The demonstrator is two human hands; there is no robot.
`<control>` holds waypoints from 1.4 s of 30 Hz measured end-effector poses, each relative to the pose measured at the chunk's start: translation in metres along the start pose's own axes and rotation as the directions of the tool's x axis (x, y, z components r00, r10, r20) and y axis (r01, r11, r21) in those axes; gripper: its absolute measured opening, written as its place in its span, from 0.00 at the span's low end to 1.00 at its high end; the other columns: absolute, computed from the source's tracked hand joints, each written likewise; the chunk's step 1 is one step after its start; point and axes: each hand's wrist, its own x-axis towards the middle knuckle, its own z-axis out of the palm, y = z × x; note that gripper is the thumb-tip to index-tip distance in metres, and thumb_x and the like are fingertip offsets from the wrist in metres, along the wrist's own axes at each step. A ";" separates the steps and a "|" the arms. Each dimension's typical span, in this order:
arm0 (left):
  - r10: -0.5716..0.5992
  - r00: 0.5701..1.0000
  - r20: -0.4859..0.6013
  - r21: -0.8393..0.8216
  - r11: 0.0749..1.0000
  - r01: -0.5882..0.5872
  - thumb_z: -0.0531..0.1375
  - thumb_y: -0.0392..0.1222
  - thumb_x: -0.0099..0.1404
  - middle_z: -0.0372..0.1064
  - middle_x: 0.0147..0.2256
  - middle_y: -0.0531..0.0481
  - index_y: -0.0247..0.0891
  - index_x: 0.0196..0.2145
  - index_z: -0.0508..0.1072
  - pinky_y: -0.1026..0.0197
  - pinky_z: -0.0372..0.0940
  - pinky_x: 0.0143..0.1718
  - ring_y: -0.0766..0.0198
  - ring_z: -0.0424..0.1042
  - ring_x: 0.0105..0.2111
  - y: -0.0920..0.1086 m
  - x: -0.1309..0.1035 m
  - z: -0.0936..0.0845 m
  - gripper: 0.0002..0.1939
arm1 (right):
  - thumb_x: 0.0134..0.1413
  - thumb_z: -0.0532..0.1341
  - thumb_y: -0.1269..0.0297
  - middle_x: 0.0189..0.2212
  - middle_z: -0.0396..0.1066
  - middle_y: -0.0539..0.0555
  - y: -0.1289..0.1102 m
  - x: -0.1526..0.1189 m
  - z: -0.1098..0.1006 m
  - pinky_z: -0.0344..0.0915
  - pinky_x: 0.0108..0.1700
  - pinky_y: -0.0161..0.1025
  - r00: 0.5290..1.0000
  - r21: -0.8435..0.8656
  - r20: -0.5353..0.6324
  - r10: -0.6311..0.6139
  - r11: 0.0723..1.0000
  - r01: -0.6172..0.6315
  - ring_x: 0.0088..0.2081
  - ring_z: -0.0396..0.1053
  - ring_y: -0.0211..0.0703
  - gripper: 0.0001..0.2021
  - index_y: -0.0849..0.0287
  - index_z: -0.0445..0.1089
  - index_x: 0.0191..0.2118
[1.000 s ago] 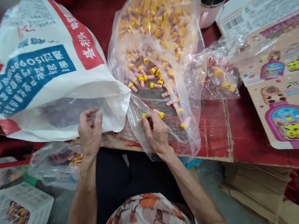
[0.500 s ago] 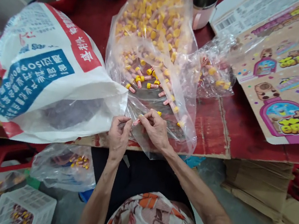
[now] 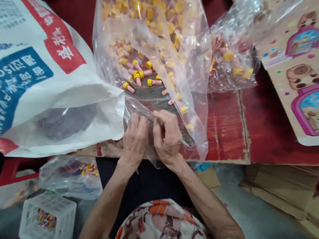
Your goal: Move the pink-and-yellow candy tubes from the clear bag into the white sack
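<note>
My left hand (image 3: pixel 135 139) and my right hand (image 3: pixel 168 136) are close together at the table's front edge, over the near end of a clear plastic bag (image 3: pixel 183 148). Both have their fingers curled closed, knuckles up. Whatever is between the fingertips is hidden behind the hands. Beyond them, several small pink-patterned tubes with yellow caps (image 3: pixel 154 82) lie loose at the bag's mouth, and many more fill its far part. Left of my left hand, the open mouth of a white printed sack (image 3: pixel 109 107) shows dark plastic inside.
A printed carton (image 3: pixel 315 80) stands at the right, beside a crinkled clear bag (image 3: pixel 233 62) of pieces. Below the red table (image 3: pixel 227 118) are a white plastic basket (image 3: pixel 47 219), a red stool (image 3: pixel 16 171) and folded cardboard (image 3: pixel 281 189).
Both hands have drawn closer together and turned knuckles up. The pink-patterned piece that showed between their fingertips is now out of sight. The camera view has shifted closer to the table.
</note>
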 end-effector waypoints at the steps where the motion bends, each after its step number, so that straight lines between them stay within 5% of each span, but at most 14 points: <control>1: 0.011 0.999 0.043 0.025 1.000 -0.012 0.50 0.38 0.79 0.65 0.39 0.46 0.39 0.38 0.68 0.57 0.67 0.45 0.58 0.69 0.40 0.001 0.003 0.001 0.11 | 0.78 0.51 0.66 0.53 0.73 0.59 0.000 0.002 -0.002 0.70 0.61 0.48 1.000 -0.035 -0.026 0.016 0.999 -0.017 0.59 0.71 0.48 0.13 0.54 0.71 0.56; 7: 0.019 0.991 0.134 -0.162 0.987 0.003 0.54 0.37 0.76 0.67 0.44 0.46 0.39 0.49 0.69 0.59 0.70 0.46 0.60 0.71 0.42 -0.018 0.021 -0.004 0.06 | 0.77 0.51 0.65 0.59 0.70 0.62 0.014 0.004 0.006 0.65 0.58 0.52 0.988 -0.287 0.104 0.112 0.955 -0.079 0.59 0.68 0.55 0.15 0.57 0.71 0.58; 11: -0.123 0.990 0.069 -0.432 0.891 0.141 0.62 0.40 0.72 0.68 0.38 0.53 0.40 0.66 0.59 0.63 0.71 0.38 0.66 0.70 0.32 -0.029 0.017 -0.004 0.28 | 0.77 0.51 0.69 0.49 0.76 0.58 0.021 0.004 0.010 0.61 0.49 0.44 0.979 -0.341 0.183 0.092 0.940 -0.024 0.49 0.72 0.49 0.13 0.57 0.73 0.51; 14: -0.129 0.992 -0.001 -0.399 0.909 0.118 0.60 0.38 0.72 0.72 0.48 0.45 0.40 0.71 0.54 0.61 0.74 0.42 0.63 0.76 0.39 -0.019 0.000 0.003 0.34 | 0.78 0.51 0.68 0.46 0.76 0.57 0.023 0.006 0.008 0.61 0.47 0.43 0.976 -0.357 0.203 0.083 0.934 -0.005 0.47 0.72 0.48 0.12 0.57 0.73 0.48; 17: -0.022 0.999 -0.032 -0.261 0.965 0.013 0.54 0.32 0.71 0.68 0.62 0.38 0.39 0.70 0.58 0.56 0.73 0.55 0.57 0.75 0.56 -0.003 -0.013 0.005 0.31 | 0.77 0.50 0.68 0.47 0.74 0.58 0.024 0.006 0.007 0.63 0.50 0.45 0.980 -0.338 0.181 0.077 0.941 -0.011 0.48 0.71 0.50 0.13 0.57 0.73 0.48; 19: 0.032 0.999 -0.003 -0.220 0.975 -0.032 0.53 0.30 0.70 0.66 0.66 0.38 0.39 0.70 0.59 0.57 0.73 0.57 0.57 0.74 0.59 0.003 -0.013 0.000 0.32 | 0.77 0.50 0.67 0.51 0.72 0.61 0.026 0.006 0.008 0.65 0.54 0.47 0.993 -0.276 0.110 0.043 0.961 -0.011 0.52 0.69 0.51 0.13 0.57 0.72 0.50; 24: -0.011 0.987 -0.159 -0.151 0.988 -0.013 0.56 0.36 0.75 0.73 0.59 0.39 0.39 0.69 0.60 0.58 0.74 0.53 0.57 0.78 0.52 0.002 -0.013 -0.013 0.27 | 0.77 0.51 0.64 0.52 0.70 0.62 0.031 0.007 0.010 0.65 0.62 0.53 0.999 -0.180 -0.011 -0.051 0.983 0.048 0.57 0.68 0.52 0.11 0.56 0.71 0.50; 32: -0.048 0.988 -0.144 -0.228 0.974 0.014 0.55 0.34 0.73 0.76 0.52 0.42 0.40 0.71 0.57 0.63 0.75 0.38 0.62 0.80 0.38 0.002 -0.031 0.004 0.30 | 0.77 0.50 0.64 0.46 0.74 0.59 0.033 0.006 0.008 0.72 0.51 0.48 0.995 -0.176 0.065 -0.081 0.980 0.091 0.47 0.72 0.50 0.13 0.56 0.72 0.50; 36: -0.116 0.945 -0.305 -0.232 0.972 0.044 0.56 0.37 0.75 0.76 0.52 0.42 0.39 0.70 0.57 0.63 0.76 0.44 0.64 0.79 0.37 0.009 -0.032 -0.005 0.29 | 0.77 0.55 0.62 0.46 0.75 0.57 0.025 0.005 0.002 0.73 0.51 0.47 0.985 -0.136 0.013 -0.173 0.975 0.173 0.48 0.73 0.49 0.10 0.55 0.72 0.52; 39: -0.112 0.920 -0.375 -0.207 0.978 0.035 0.54 0.36 0.76 0.76 0.52 0.40 0.37 0.67 0.61 0.62 0.76 0.45 0.63 0.79 0.39 0.007 -0.038 0.001 0.24 | 0.77 0.56 0.62 0.46 0.76 0.57 0.021 0.003 0.001 0.74 0.51 0.46 0.972 -0.069 0.091 -0.217 0.972 0.224 0.48 0.74 0.48 0.10 0.54 0.72 0.54; 42: -0.092 0.945 -0.313 -0.206 0.978 0.027 0.52 0.33 0.73 0.77 0.46 0.43 0.37 0.60 0.67 0.62 0.76 0.42 0.63 0.79 0.36 -0.002 -0.045 0.008 0.20 | 0.77 0.54 0.62 0.45 0.75 0.57 0.021 0.001 0.004 0.75 0.49 0.44 0.952 -0.008 0.236 -0.194 0.979 0.201 0.46 0.76 0.49 0.10 0.55 0.71 0.53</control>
